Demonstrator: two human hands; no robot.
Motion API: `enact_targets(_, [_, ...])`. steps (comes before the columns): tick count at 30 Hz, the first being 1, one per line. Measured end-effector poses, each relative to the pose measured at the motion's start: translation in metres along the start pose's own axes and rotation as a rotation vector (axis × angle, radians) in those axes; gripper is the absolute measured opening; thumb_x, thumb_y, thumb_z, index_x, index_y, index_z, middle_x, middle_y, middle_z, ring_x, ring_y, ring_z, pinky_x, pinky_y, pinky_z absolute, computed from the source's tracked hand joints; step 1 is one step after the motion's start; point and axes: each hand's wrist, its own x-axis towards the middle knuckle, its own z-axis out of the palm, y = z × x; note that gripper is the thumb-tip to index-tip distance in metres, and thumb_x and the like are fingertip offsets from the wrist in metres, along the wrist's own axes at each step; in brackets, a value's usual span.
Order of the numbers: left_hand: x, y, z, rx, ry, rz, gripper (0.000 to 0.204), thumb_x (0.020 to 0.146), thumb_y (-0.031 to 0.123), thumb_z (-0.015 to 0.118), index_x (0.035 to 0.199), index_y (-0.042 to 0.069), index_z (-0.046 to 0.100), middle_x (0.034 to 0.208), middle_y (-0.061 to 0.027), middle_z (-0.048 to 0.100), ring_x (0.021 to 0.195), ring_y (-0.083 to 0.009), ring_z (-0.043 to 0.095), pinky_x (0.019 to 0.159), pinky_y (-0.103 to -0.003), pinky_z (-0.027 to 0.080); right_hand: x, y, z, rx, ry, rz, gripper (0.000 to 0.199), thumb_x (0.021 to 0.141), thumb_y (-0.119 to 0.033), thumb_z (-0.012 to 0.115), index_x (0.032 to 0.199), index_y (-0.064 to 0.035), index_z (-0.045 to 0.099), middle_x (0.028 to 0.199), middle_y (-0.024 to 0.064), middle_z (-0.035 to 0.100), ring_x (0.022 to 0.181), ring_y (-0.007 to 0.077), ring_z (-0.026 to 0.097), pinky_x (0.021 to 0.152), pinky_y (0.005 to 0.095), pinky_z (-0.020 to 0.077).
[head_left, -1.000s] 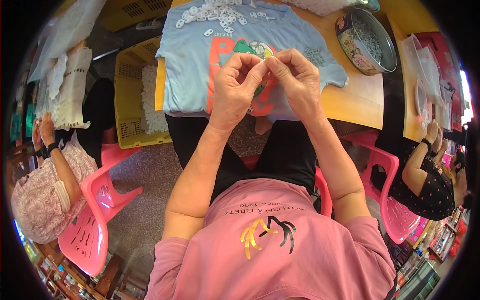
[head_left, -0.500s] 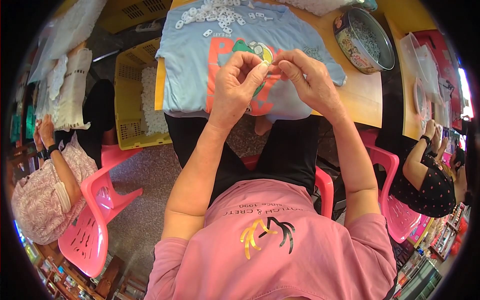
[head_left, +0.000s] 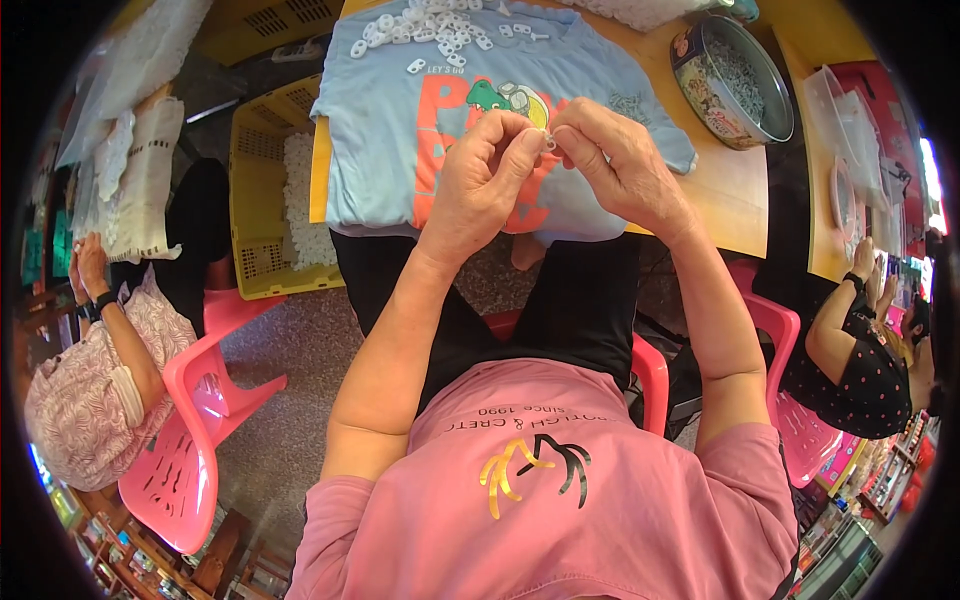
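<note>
My left hand (head_left: 482, 182) is closed in a pinch on a small white plastic piece (head_left: 549, 143). Thumb and forefinger of my right hand (head_left: 622, 168) are pressed together at the same piece. Whether they also hold a tiny metal part is too small to tell. Both hands are above a light blue T-shirt (head_left: 375, 130) with a printed picture, spread over the table edge. Beyond them on the cloth lies a pile of white plastic pieces (head_left: 428, 28) with holes. A thin scatter of small metal parts (head_left: 630, 104) lies past my right hand.
A round tin (head_left: 728, 118) of small metal parts stands on the yellow table (head_left: 735, 195) at the right. On the floor at the left is a yellow crate (head_left: 262, 258) holding white pieces. People sit on both sides, near pink chairs (head_left: 200, 400).
My fingertips have shifted slightly down and right, and the right hand has turned a little. The white piece now shows between both hands.
</note>
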Motion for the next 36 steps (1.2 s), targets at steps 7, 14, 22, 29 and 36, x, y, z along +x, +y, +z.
enact_targets(7, [0.0,-0.001,0.002,0.035,-0.046,0.02,0.023,0.105,0.024,0.049,0.099,0.004,0.057,0.083,0.0039,0.054,0.075,-0.0043,0.045,0.067,-0.021,0.04,0.0,0.003,0.005,0.036,0.058,-0.029,0.012,0.099,-0.009,0.052,0.093,0.0013,0.055,0.081,0.0095,0.055,0.065,0.0202,0.056,0.061,0.0316,0.0458])
enact_targets(14, [0.0,0.0,0.0,0.09,-0.03,0.065,0.022,0.105,0.018,0.048,0.094,0.0,0.055,0.081,-0.0028,0.063,0.075,-0.0083,0.058,0.07,-0.023,0.048,0.002,0.002,0.008,0.007,0.076,-0.084,0.01,0.096,-0.008,0.054,0.09,0.0007,0.053,0.079,0.011,0.053,0.066,0.0256,0.053,0.061,0.0342,0.0436])
enact_targets(22, [-0.001,-0.008,-0.001,0.189,-0.014,0.179,0.015,0.103,0.013,0.05,0.094,0.001,0.053,0.08,-0.0027,0.052,0.071,-0.0115,0.045,0.064,-0.026,0.041,0.0,-0.001,0.013,0.078,0.034,-0.014,0.011,0.095,-0.009,0.054,0.089,-0.0004,0.052,0.076,0.0115,0.051,0.067,0.0296,0.051,0.061,0.0366,0.0415])
enact_targets(29, [0.0,-0.008,-0.001,0.274,0.0,0.229,0.015,0.102,0.012,0.052,0.092,0.001,0.054,0.076,-0.004,0.052,0.067,-0.0137,0.045,0.062,-0.028,0.041,0.0,0.0,0.014,0.022,0.039,-0.062,0.011,0.095,-0.009,0.054,0.089,-0.0004,0.053,0.077,0.0133,0.052,0.068,0.0333,0.052,0.062,0.0391,0.0423])
enact_targets(36, [0.002,-0.006,-0.002,0.241,-0.009,0.152,0.016,0.103,0.013,0.051,0.093,0.001,0.054,0.078,-0.0034,0.054,0.07,-0.0123,0.047,0.064,-0.028,0.042,-0.001,-0.005,0.013,-0.01,0.051,-0.05,0.014,0.097,-0.011,0.052,0.089,0.0002,0.053,0.077,0.0128,0.054,0.069,0.0317,0.054,0.063,0.0382,0.0442])
